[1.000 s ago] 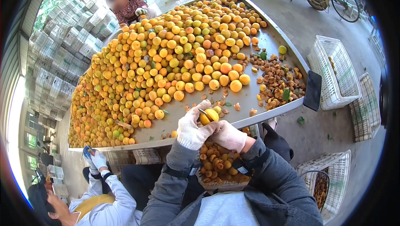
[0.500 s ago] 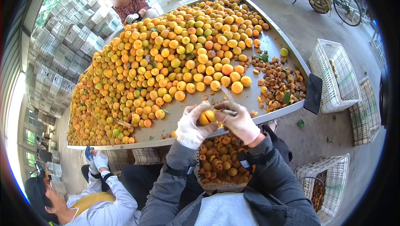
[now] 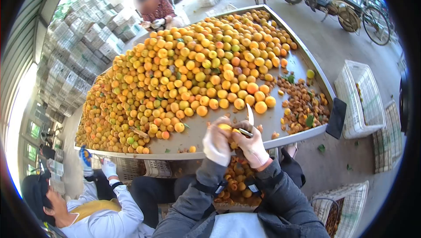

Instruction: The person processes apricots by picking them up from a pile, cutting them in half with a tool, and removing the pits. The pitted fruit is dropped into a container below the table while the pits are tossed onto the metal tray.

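My left hand (image 3: 216, 142), in a pale glove with bare fingertips, is closed around an apricot (image 3: 225, 127) near the table's front edge. Close beside it, my right hand (image 3: 252, 147), gloved the same way, grips a knife (image 3: 250, 115) whose curved blade points up and away from me. The right fingertips are at the fruit too, by a second orange piece, perhaps a half. Below both hands is a crate of opened apricots (image 3: 239, 181), partly covered by my forearms. Beyond them, a large heap of whole apricots (image 3: 188, 73) covers much of the metal table (image 3: 197, 129).
Apricot pits and scraps (image 3: 302, 106) lie on the table's right side, with a phone (image 3: 336, 118) at its corner. White crates (image 3: 362, 100) stand on the floor to the right. A co-worker (image 3: 101, 207) sits at my left, another person (image 3: 154, 10) across the heap.
The view has shifted, so the table appears lower and further right. My hands have turned and drawn the fruit apart slightly. The co-worker's hands at left have separated.
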Demonstrator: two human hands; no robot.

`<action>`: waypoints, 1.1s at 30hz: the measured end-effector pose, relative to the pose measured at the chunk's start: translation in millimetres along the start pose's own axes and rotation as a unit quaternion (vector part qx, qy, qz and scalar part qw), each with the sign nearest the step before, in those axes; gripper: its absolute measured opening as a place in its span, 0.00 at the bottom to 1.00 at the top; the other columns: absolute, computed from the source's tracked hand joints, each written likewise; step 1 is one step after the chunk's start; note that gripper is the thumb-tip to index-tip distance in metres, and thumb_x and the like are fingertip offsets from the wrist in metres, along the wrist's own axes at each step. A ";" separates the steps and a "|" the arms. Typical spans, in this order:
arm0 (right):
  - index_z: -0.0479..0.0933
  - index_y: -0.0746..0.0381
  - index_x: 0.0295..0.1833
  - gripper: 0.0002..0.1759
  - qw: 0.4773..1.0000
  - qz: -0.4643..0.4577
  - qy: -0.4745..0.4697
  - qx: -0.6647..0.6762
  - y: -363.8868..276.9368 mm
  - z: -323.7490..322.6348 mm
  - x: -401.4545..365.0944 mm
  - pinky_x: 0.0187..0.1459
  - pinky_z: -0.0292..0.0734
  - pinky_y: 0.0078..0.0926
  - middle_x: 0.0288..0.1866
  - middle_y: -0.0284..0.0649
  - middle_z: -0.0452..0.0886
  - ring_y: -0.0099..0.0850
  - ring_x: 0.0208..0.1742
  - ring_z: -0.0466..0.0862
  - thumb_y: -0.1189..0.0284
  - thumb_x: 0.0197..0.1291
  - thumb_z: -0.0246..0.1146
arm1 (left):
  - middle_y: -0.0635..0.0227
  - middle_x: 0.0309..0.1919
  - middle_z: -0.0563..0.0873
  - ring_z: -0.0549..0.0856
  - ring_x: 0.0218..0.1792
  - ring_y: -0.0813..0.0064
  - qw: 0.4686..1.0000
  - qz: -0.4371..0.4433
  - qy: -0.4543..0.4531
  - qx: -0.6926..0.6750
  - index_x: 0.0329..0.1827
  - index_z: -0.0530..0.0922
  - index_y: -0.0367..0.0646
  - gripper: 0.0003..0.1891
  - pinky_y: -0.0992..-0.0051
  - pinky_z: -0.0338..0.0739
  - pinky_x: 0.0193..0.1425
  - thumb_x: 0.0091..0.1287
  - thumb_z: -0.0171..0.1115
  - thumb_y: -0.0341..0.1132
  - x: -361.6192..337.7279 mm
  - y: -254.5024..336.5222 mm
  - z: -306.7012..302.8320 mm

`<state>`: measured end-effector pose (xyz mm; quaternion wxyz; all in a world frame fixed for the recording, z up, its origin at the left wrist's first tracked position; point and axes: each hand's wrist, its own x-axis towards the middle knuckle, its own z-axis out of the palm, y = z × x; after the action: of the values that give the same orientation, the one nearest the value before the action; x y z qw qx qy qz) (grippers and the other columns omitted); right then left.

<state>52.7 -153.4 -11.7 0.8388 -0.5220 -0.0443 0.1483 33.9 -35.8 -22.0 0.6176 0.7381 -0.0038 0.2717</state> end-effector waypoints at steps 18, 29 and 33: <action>0.76 0.62 0.55 0.12 0.951 -0.134 0.160 0.227 -27.4 -16.1 2.7 0.12 0.58 0.16 0.22 0.32 0.73 0.18 0.12 0.64 0.76 0.68 0.56 | 0.70 0.34 0.81 0.76 0.21 0.79 0.779 -0.523 -0.050 -0.342 0.52 0.77 0.53 0.19 0.80 0.62 0.21 0.72 0.52 0.57 -24.6 -3.3 -12.9; 0.80 0.64 0.50 0.09 0.957 -0.241 0.125 0.102 -8.3 -6.3 -3.3 0.17 0.62 0.15 0.29 0.28 0.77 0.16 0.18 0.69 0.81 0.68 0.57 | 0.67 0.27 0.79 0.73 0.17 0.81 0.880 -0.415 -0.092 -0.211 0.53 0.74 0.47 0.22 0.83 0.63 0.16 0.75 0.47 0.56 -38.6 5.4 9.9; 0.76 0.66 0.54 0.13 0.961 -0.095 0.107 0.239 -25.6 -14.8 9.9 0.13 0.56 0.16 0.22 0.30 0.70 0.17 0.12 0.61 0.79 0.67 0.53 | 0.66 0.26 0.79 0.69 0.14 0.82 0.858 -0.466 -0.086 -0.199 0.54 0.73 0.44 0.23 0.82 0.59 0.14 0.75 0.46 0.56 -30.6 12.8 9.1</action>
<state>70.7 -173.8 3.6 0.9491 -0.3129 0.0326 0.0176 7.1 -57.3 -23.6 0.8028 0.5354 0.2339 -0.1191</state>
